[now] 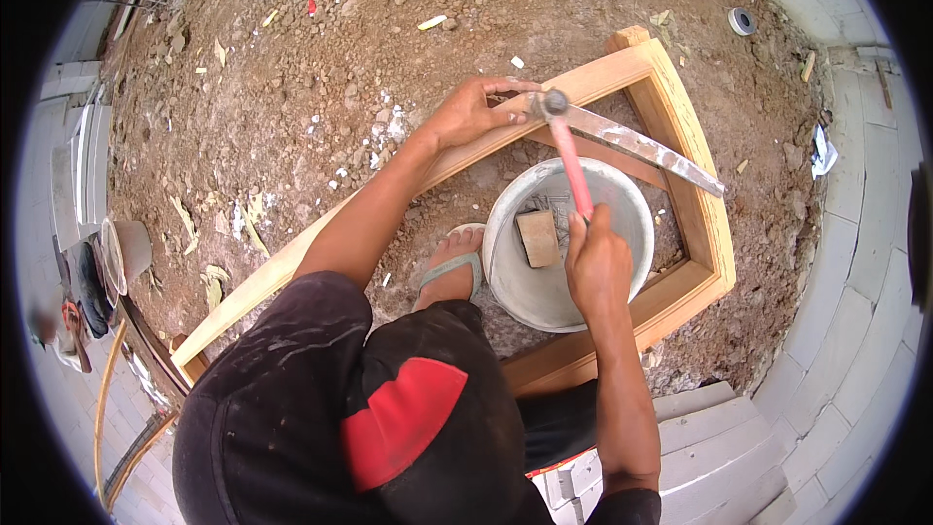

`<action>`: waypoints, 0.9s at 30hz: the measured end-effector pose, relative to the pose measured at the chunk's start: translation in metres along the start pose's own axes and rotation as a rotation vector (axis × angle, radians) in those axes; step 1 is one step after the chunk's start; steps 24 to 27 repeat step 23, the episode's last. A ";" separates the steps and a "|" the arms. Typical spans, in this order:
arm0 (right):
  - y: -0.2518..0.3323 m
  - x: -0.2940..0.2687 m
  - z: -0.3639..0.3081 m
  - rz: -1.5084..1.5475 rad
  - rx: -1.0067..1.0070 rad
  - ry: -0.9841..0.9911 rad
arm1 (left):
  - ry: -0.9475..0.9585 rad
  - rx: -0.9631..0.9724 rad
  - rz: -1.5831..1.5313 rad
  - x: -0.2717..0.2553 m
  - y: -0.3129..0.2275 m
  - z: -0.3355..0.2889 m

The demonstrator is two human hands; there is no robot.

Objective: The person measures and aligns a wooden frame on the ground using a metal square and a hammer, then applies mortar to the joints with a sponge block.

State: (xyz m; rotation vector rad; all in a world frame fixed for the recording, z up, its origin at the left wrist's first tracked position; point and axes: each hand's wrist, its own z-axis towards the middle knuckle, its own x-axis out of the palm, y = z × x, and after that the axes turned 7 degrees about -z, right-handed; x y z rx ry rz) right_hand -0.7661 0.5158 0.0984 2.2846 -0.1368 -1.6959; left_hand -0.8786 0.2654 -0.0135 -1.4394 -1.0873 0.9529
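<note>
My right hand [598,267] is closed round the red handle of a hammer [571,160]. Its blurred metal head sits over the far rail of a pale wooden frame [671,78], right by my left fingertips. My left hand [471,115] rests on that rail, thumb and fingers closed on the end of a stained, whitish strip [646,146]. The hammer head partly hides this grip. From there the strip slants across the frame's corner, its other end passing over the right-hand side. Beneath it runs a thinner wooden brace [612,157].
Inside the frame stands a grey bucket [637,233] holding a wooden block [537,238] and what look like nails. My sandalled foot [452,277] is beside it. Rough soil [292,58] surrounds the frame. Pale blocks [709,447] lie at lower right, near a block wall [855,262]. A roll of tape [742,21] lies far right.
</note>
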 end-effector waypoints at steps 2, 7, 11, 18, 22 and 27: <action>0.008 -0.012 0.006 0.082 0.013 -0.013 | -0.008 -0.004 -0.068 -0.007 0.000 -0.005; 0.010 -0.015 -0.034 0.608 -0.133 -0.439 | -0.007 -0.075 0.042 -0.005 -0.009 -0.005; -0.007 0.000 0.004 -0.005 0.001 0.018 | 0.022 -0.043 -0.043 0.001 0.001 0.005; 0.012 -0.014 -0.019 0.488 -0.037 -0.298 | -0.008 -0.032 0.021 -0.004 -0.001 -0.002; -0.010 -0.002 0.005 0.157 0.011 -0.025 | 0.029 -0.003 -0.004 0.000 0.002 0.001; -0.005 -0.013 0.018 0.071 0.058 0.166 | 0.036 -0.018 -0.010 -0.005 0.005 -0.001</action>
